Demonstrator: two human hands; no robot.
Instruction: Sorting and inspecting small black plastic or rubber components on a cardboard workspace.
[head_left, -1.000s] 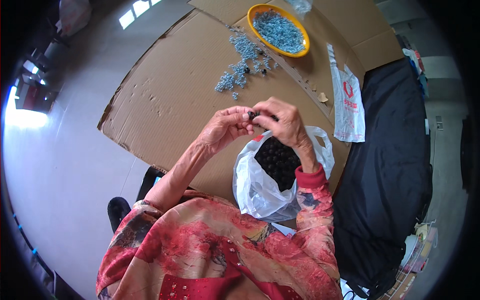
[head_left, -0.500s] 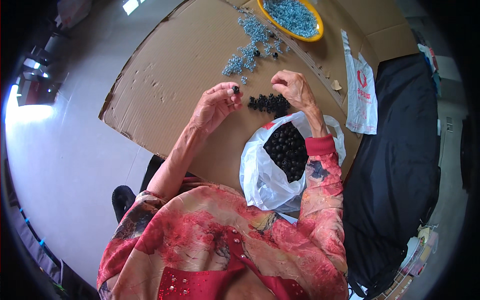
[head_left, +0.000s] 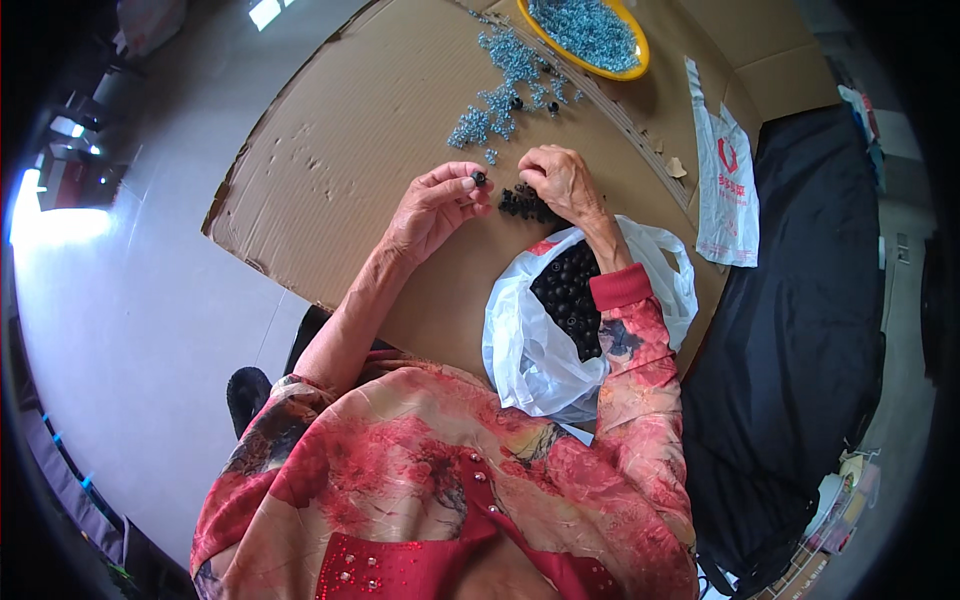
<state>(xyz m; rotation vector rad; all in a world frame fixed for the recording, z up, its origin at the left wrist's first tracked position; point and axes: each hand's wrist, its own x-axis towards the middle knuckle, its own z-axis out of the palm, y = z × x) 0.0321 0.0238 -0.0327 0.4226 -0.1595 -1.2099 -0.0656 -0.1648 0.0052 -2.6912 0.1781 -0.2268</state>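
Between the thumb and fingers of my left hand (head_left: 428,215) is a small round black part (head_left: 479,179) with a hollow in its face. Just right of it, my right hand (head_left: 566,188) has its fingers pinched together; whatever lies in them is too small to make out. Under and beside those fingers is a cluster of small black pieces (head_left: 520,205) on the cardboard (head_left: 350,170). Below my right wrist, a white plastic bag (head_left: 540,365) gapes around many round black parts (head_left: 570,292). My right forearm hides part of the bag.
Small bluish metal pieces (head_left: 512,62) lie scattered at the far side, with a few black parts among them. Beyond them stands a yellow bowl (head_left: 643,68) full of the same pieces. A flat white bag (head_left: 725,190) and black cloth (head_left: 790,300) are on the right.
My right hand has moved left and slightly down, closer to my left hand and over the small black pieces. The left hand keeps its black part almost in place.
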